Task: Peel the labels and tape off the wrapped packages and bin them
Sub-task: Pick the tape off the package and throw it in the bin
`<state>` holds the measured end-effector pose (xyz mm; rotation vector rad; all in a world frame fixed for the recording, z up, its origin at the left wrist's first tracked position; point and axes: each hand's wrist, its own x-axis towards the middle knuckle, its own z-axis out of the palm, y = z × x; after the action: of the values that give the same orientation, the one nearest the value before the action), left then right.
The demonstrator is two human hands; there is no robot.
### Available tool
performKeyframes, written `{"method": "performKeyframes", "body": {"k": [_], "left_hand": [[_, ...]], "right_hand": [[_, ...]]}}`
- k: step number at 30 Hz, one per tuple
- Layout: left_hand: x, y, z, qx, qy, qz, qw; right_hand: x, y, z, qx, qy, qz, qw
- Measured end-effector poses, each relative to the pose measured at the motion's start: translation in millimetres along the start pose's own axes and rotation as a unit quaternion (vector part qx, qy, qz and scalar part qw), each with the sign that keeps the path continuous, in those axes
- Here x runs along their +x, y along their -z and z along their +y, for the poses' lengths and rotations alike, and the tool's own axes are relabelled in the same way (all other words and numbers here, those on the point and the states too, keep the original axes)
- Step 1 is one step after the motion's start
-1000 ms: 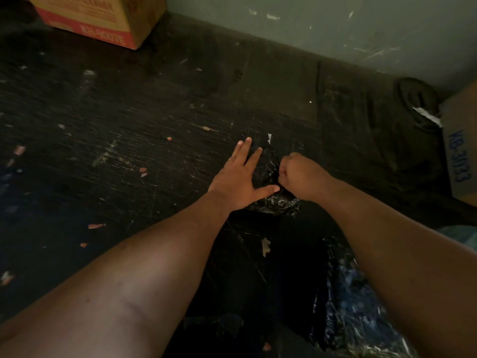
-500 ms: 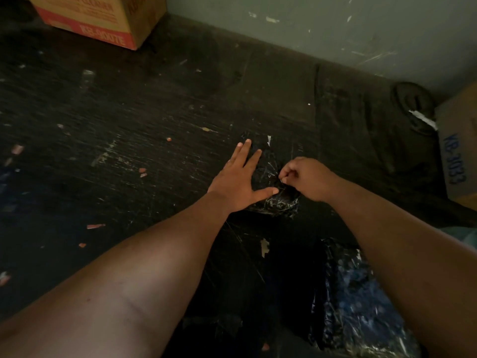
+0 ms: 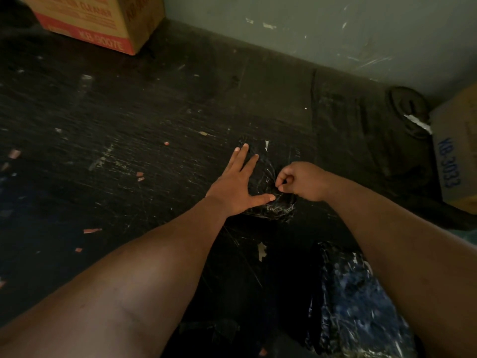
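Note:
A small package wrapped in shiny black plastic [image 3: 269, 177] lies on the dark floor in the middle of the view. My left hand [image 3: 238, 183] lies flat on its left side with fingers spread, pressing it down. My right hand [image 3: 300, 180] is at the package's right edge with curled fingers, thumb and forefinger pinching at the clear tape or wrap there. A small white scrap [image 3: 266, 145] sticks to the package's far end. What exactly is pinched is too dark to make out.
A second package in dark blue glossy wrap [image 3: 353, 303] lies near me at the lower right. An orange cardboard box [image 3: 103, 21] stands far left by the wall, another box [image 3: 456, 156] at the right edge. Torn scraps [image 3: 91, 230] litter the floor.
My right hand has shifted slightly right and opened from a closed fist into a pinch at the package's edge. My left hand has stayed flat on the package.

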<state>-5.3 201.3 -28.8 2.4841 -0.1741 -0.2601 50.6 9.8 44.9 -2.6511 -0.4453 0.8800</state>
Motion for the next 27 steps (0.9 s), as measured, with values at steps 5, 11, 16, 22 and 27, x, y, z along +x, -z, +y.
{"method": "performKeyframes", "body": {"k": [5, 11, 16, 22, 27], "left_hand": [[1, -1, -1, -0.001, 0.005, -0.005, 1.000], [0, -1, 0, 0.000, 0.003, -0.001, 1.000], [-1, -2, -1, -0.009, -0.001, 0.003, 1.000], [1, 0, 2, -0.004, 0.009, -0.009, 1.000], [0, 0, 1, -0.005, 0.003, -0.004, 1.000]], "right_hand": [[-3, -3, 4, 0.010, 0.007, 0.032, 0.999], [-3, 3, -3, -0.011, 0.005, -0.001, 1.000], [0, 9, -9, -0.028, -0.002, -0.035, 0.999], [0, 4, -1, 0.026, -0.019, -0.015, 0.999], [-3, 0, 0, 0.068, -0.027, 0.012, 0.997]]}}
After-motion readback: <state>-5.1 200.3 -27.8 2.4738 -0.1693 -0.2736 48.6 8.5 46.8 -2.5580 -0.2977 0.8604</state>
